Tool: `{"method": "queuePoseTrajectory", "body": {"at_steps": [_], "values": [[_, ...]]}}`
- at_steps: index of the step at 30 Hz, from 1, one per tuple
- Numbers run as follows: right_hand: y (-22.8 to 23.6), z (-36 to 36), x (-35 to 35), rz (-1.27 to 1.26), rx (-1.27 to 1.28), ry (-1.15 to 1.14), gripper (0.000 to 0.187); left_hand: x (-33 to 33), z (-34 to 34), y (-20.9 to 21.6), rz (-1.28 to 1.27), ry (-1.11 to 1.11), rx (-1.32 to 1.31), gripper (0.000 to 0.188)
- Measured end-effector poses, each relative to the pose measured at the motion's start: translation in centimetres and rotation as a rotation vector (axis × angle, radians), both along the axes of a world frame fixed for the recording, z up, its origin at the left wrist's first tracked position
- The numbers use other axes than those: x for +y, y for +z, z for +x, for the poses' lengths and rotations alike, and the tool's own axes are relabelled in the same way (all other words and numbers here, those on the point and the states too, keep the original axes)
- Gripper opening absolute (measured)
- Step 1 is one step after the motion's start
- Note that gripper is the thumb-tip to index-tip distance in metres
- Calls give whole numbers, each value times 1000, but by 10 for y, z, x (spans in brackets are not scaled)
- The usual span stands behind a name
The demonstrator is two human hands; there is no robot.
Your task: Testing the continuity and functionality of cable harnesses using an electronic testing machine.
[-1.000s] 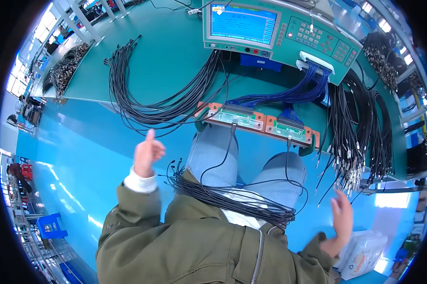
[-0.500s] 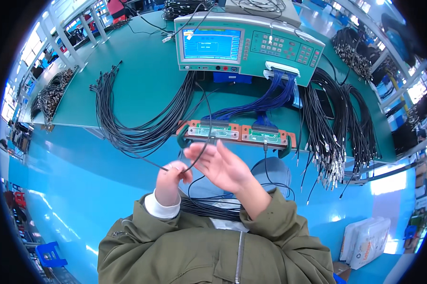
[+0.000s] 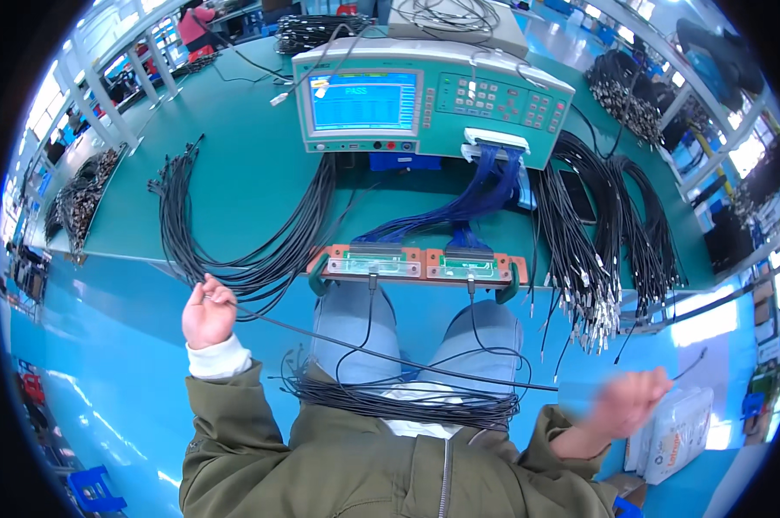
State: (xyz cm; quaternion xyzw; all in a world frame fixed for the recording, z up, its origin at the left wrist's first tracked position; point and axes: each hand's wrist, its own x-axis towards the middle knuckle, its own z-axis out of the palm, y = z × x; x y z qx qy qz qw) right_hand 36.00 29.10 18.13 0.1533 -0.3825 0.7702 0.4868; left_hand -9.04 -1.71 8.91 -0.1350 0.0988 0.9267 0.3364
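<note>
The left hand [image 3: 209, 318] pinches a black cable [image 3: 304, 331]; the blurred right hand [image 3: 630, 402] grips it too; it spans above a bundle [image 3: 355, 402] on the lap.

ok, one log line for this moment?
left hand: pinching black cable; right hand: blurred, apparently gripping same cable; cable bundle: across lap; test fixture: two cables plugged in

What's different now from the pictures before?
After meeting in the middle, the left hand moved left and the right hand moved right. Seemingly empty at first, they now hold a black cable, stretched between them. The tester screen changed too. The lap cable bundle stayed put.
</note>
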Motion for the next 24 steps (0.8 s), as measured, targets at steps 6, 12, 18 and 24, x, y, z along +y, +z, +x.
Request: {"method": "queuePoseTrajectory", "body": {"at_steps": [6, 12, 18, 24], "values": [[-4, 111, 46, -451, 28, -410, 24, -10, -37, -7, -98, 61, 113, 25], [-51, 168, 67, -601, -163, -633, 18, -59, -20, -7, -422, 169, 344, 23], [-92, 171, 81, -644, -504, -827, 14, -52, 21, 21, -825, 341, 545, 22], [-93, -75, 18, -106, -1032, -110, 24, 92, 128, 0, -1063, -381, 1176, 21]]}}
